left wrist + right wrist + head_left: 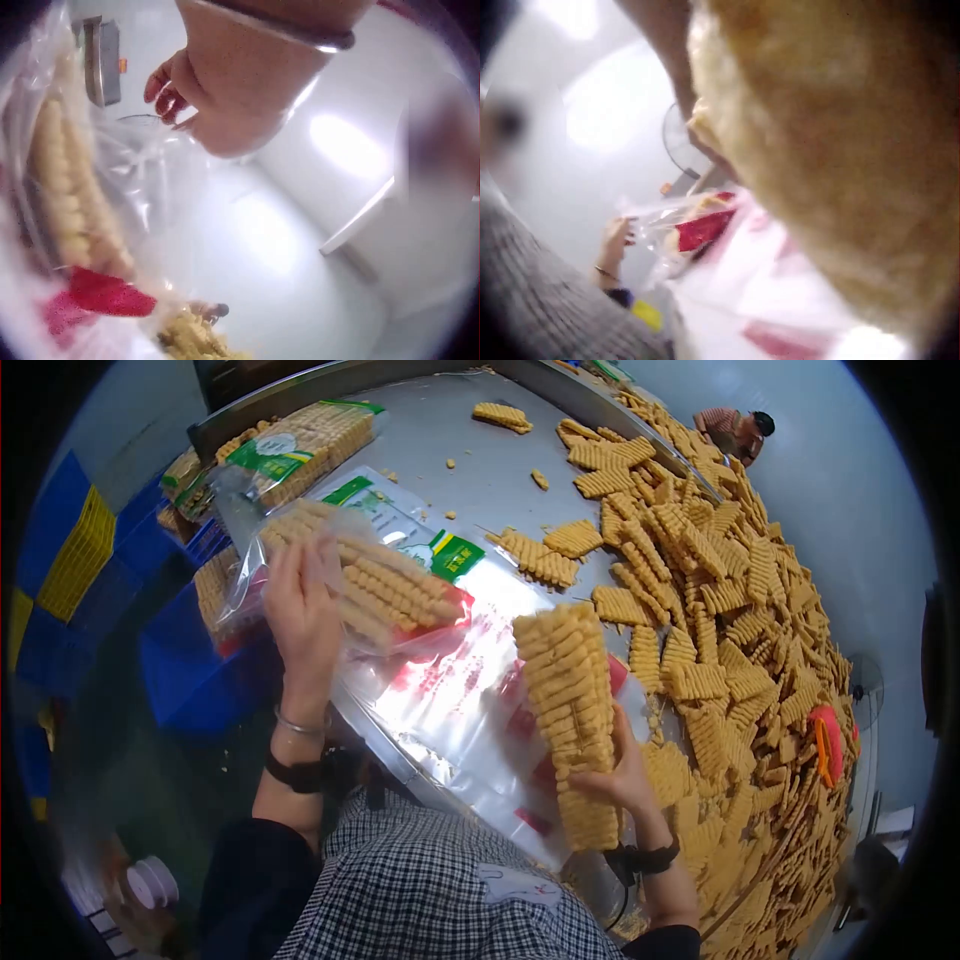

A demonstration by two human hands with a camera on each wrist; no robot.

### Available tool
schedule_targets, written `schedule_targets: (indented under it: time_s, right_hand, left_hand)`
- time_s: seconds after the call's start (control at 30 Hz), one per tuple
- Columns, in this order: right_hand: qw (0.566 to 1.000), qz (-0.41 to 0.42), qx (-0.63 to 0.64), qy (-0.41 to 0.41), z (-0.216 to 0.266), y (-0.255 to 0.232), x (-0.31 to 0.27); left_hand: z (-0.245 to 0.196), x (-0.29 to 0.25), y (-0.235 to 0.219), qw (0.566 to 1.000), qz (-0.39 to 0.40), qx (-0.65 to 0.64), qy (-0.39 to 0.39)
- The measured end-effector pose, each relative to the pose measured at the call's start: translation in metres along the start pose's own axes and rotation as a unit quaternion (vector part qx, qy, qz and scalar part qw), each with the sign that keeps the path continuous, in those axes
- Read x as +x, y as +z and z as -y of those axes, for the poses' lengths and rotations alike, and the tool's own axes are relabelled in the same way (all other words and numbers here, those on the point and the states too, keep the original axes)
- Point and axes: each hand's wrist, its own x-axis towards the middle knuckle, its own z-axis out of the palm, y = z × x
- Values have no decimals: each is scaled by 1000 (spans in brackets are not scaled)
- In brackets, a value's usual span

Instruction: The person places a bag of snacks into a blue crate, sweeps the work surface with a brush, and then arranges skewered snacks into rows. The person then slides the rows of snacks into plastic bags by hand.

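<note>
My left hand (300, 610) holds up a clear plastic bag (360, 575) partly filled with ridged yellow snack strips, gripping it at its open edge. In the left wrist view the left hand (217, 90) pinches the bag (112, 195) film, with snack strips (71, 202) inside. My right hand (615, 770) grips a tall stack of snack strips (572, 710) held upright over the table. In the right wrist view that stack (832, 150) fills the frame, blurred, and the bag (690, 225) shows beyond it.
A large heap of snack strips (720, 620) covers the right side of the metal table (450, 450). Empty printed bags (470, 690) lie flat before me. Filled bags (290, 450) sit at the far left. Blue crates (170, 650) stand left. A person (735, 430) works at the far end.
</note>
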Motion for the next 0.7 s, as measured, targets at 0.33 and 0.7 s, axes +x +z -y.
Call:
schedule_targets:
  time_s: [0.33, 0.7]
  right_hand:
    - [912, 357, 26, -200, 76, 67, 48]
    - [970, 203, -75, -111, 108, 102, 61]
  left_hand:
    - [-24, 52, -18, 904, 249, -283, -201]
    - [-52, -14, -12, 962, 192, 34, 191]
